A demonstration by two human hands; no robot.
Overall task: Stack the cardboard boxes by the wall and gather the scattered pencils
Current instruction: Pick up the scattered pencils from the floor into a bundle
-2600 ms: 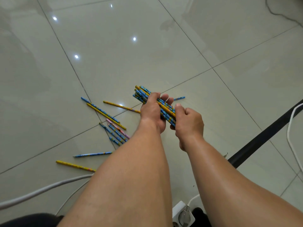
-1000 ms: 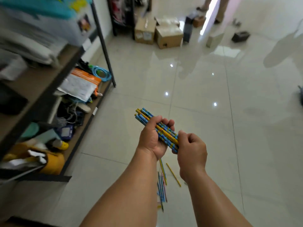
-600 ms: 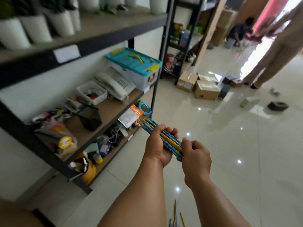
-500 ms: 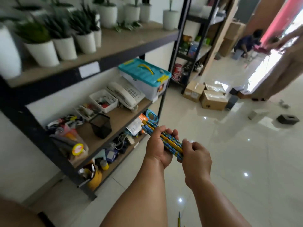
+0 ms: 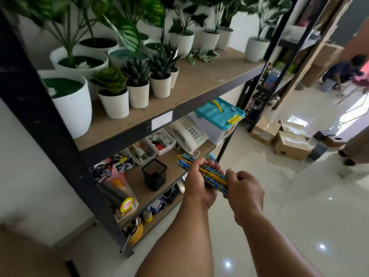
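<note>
A bundle of blue and yellow pencils (image 5: pixel 207 172) lies across both my hands at the centre of the head view. My left hand (image 5: pixel 200 184) wraps the bundle's middle, with the tips sticking out to the upper left. My right hand (image 5: pixel 244 191) grips the bundle's near end. A black mesh pencil cup (image 5: pixel 154 174) stands on the middle shelf just left of my left hand. Two brown cardboard boxes (image 5: pixel 290 146) sit on the floor by the far shelving, with a third (image 5: pixel 262 129) beside them.
A black-framed shelf unit (image 5: pixel 199 86) fills the left, with white plant pots above and a phone (image 5: pixel 187 134), a teal-lidded bin (image 5: pixel 219 118) and small trays below. Glossy tiled floor (image 5: pixel 299 206) spreads to the right. A person crouches at the far right.
The view has swung up from the floor, where loose pencils lay, to the shelf unit. Both hands have kept hold of the bundle and now sit close to the middle shelf.
</note>
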